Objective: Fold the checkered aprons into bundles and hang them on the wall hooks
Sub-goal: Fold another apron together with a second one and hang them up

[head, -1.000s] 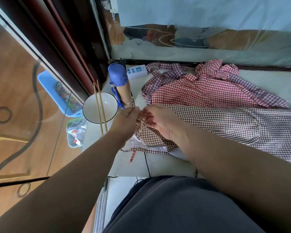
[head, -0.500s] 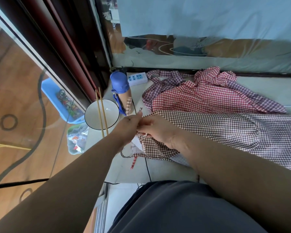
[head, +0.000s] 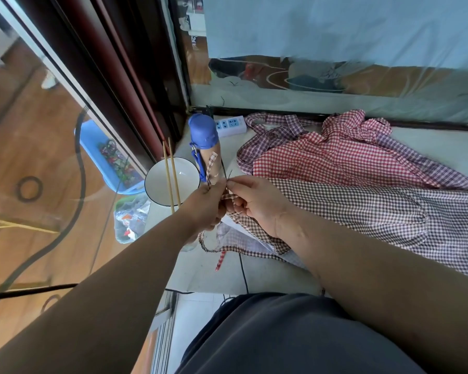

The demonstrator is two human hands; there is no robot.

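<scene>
Head view: left hand (head: 207, 205) and right hand (head: 257, 207) each pinch a strap (head: 212, 164) of the brown checkered apron (head: 362, 211), spread along the counter's (head: 206, 271) front edge, its far side overlapping the red checkered apron (head: 335, 163).

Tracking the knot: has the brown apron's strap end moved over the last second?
Yes: the strap end has risen from the left hand, now crossing the bottle.
</scene>
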